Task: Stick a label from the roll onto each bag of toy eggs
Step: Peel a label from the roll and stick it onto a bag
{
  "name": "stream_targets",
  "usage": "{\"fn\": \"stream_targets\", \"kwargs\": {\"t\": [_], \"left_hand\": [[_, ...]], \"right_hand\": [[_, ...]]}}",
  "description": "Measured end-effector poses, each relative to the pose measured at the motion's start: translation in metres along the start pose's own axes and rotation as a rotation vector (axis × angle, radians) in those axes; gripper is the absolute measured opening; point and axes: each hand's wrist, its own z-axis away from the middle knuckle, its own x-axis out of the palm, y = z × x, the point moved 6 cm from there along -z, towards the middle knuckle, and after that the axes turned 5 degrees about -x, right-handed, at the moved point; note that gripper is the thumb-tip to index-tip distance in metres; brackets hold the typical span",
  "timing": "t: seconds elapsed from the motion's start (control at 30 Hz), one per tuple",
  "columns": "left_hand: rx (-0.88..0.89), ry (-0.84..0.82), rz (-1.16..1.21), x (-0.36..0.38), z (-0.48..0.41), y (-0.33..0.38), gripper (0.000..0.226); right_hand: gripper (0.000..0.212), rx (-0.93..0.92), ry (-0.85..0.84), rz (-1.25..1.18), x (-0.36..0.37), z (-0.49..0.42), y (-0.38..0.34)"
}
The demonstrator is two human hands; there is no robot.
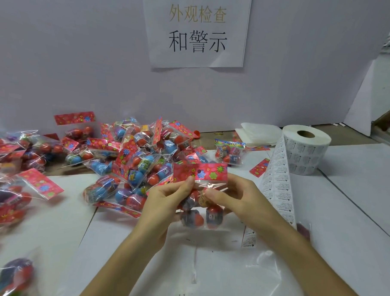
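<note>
I hold one clear bag of toy eggs (pixel 198 211) with a red flowered header card up in front of me. My left hand (pixel 165 202) pinches its left side just under the card, thumb on the front. My right hand (pixel 234 198) grips the right side, fingers curled over the plastic. The label roll (pixel 305 150) stands at the right rear of the table. Its strip of white labels (pixel 277 180) trails down toward my right wrist and ends near the table. Whether a label is on the held bag I cannot tell.
A heap of egg bags (pixel 135 158) fills the table middle and more bags (pixel 7 184) lie along the left edge. One bag (pixel 229 152) sits alone by the roll. An empty clear plastic bag (pixel 240 270) lies under my forearms. A grey partition with a paper sign (pixel 197 29) stands behind.
</note>
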Motion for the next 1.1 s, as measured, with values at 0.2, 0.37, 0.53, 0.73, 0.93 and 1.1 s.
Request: {"fn": "stream_targets", "kwargs": {"t": [0.2,0.37,0.53,0.73,0.93,1.1], "left_hand": [[0.043,-0.03,-0.057,0.007,0.002,0.0,0.04],[0.068,-0.017,-0.097,0.006,0.003,0.002,0.037],[0.054,-0.036,-0.107,0.008,0.005,0.003,0.034],[0.022,-0.116,-0.066,0.008,0.006,0.003,0.024],[-0.031,-0.091,-0.039,0.004,0.003,0.0,0.014],[-0.01,-0.05,0.011,0.003,0.002,0.0,0.025]], "right_hand": [[0.016,-0.015,0.077,-0.073,-0.004,0.0,0.0],[0.016,-0.006,0.088,-0.036,-0.006,0.0,0.004],[0.013,-0.017,0.15,-0.062,-0.01,-0.002,0.005],[0.013,-0.031,0.223,-0.023,-0.018,-0.002,0.004],[0.008,0.028,0.192,-0.016,-0.014,-0.003,0.008],[0.011,0.065,0.136,-0.036,-0.009,-0.001,0.007]]}}
